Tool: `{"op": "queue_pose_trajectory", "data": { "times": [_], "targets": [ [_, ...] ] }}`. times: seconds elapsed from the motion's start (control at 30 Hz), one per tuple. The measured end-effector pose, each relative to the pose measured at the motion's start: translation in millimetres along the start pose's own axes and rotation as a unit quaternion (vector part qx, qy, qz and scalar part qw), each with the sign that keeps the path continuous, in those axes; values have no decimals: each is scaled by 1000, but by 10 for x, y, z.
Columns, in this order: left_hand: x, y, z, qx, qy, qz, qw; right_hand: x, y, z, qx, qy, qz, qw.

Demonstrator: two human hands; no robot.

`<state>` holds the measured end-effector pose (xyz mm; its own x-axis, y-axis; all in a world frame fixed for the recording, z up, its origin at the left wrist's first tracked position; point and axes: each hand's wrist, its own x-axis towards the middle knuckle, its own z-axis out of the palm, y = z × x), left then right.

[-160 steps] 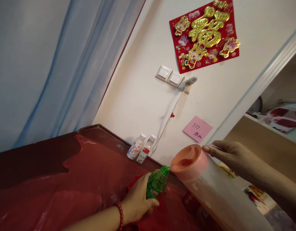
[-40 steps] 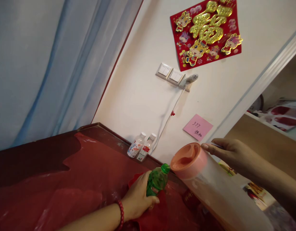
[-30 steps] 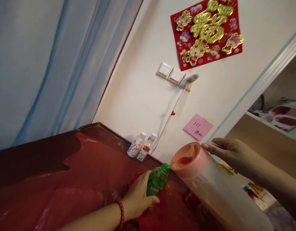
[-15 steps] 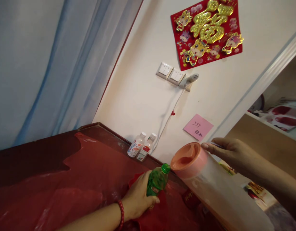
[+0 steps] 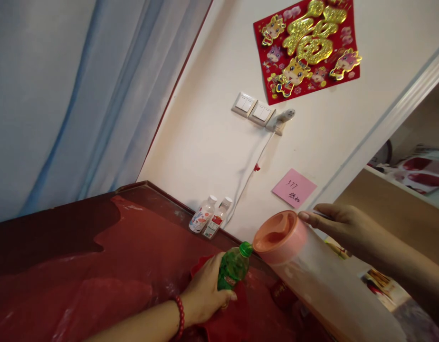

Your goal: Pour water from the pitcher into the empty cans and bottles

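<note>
My left hand (image 5: pixel 203 292), with a red bead bracelet at the wrist, is wrapped around a green plastic bottle (image 5: pixel 234 268) with a green cap on. Over on the right, my right hand (image 5: pixel 344 225) grips a tall translucent jug (image 5: pixel 333 280) by its upper side, thumb at the rim; the fingers behind are partly hidden. The jug's orange lid (image 5: pixel 276 235) has a recessed top and faces up and left. Bottle cap and lid rim lie close together in the view; whether they touch I cannot tell. A red item (image 5: pixel 237 318) lies below the bottle.
Two small white-capped bottles (image 5: pixel 202 216) stand against the wall on the red-covered table (image 5: pixel 134 247). A white cable (image 5: pixel 246 175) runs down from a wall socket. A dark red object (image 5: pixel 283 292) sits beside the jug. Blue curtain (image 5: pixel 87 95) hangs at left.
</note>
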<state>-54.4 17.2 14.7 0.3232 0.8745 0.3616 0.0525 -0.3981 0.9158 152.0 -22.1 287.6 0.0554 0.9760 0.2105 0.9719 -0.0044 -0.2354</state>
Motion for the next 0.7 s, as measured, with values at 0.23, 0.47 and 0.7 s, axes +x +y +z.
{"op": "queue_pose_trajectory", "data": {
  "times": [0.23, 0.47, 0.7],
  "targets": [
    [-8, 10, -3, -8, 0, -3, 1000, -4, -36, 5, 2, 4, -2, 1000],
    [-14, 28, 5, -20, 1, -10, 1000, 13, -34, 1, -18, 4, -10, 1000],
    [-13, 6, 12, -19, 3, -4, 1000, 8, -21, -1, -19, 11, -11, 1000]
  ]
}}
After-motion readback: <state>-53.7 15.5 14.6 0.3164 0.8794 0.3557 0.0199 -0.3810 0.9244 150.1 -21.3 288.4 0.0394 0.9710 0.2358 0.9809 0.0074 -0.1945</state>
